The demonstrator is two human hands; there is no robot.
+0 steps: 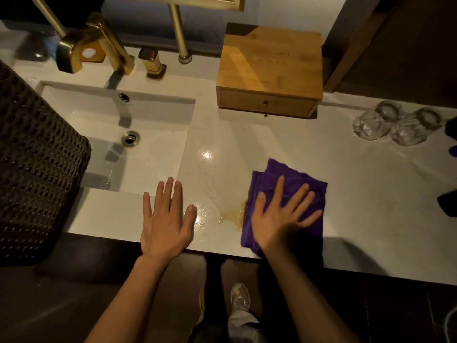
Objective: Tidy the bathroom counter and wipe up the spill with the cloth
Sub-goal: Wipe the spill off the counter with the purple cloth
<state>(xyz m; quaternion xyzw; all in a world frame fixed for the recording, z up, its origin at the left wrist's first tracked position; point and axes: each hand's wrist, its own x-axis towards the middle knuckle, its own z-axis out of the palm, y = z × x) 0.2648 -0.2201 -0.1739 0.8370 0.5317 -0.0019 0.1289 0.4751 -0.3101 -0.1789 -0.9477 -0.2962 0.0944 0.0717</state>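
Observation:
A folded purple cloth (296,184) lies on the white counter (358,189) near its front edge. My right hand (282,216) presses flat on the cloth with fingers spread. A yellowish-brown spill (230,216) with wet streaks sits just left of the cloth, touching its edge. My left hand (165,219) rests flat and empty on the counter left of the spill, fingers apart.
A sink (138,125) with a brass tap (94,43) lies at the left. A wooden drawer box (269,68) stands at the back. Two upturned glasses (395,125) sit at the right, dark objects (448,204) beyond. A dark woven basket (37,169) is at the far left.

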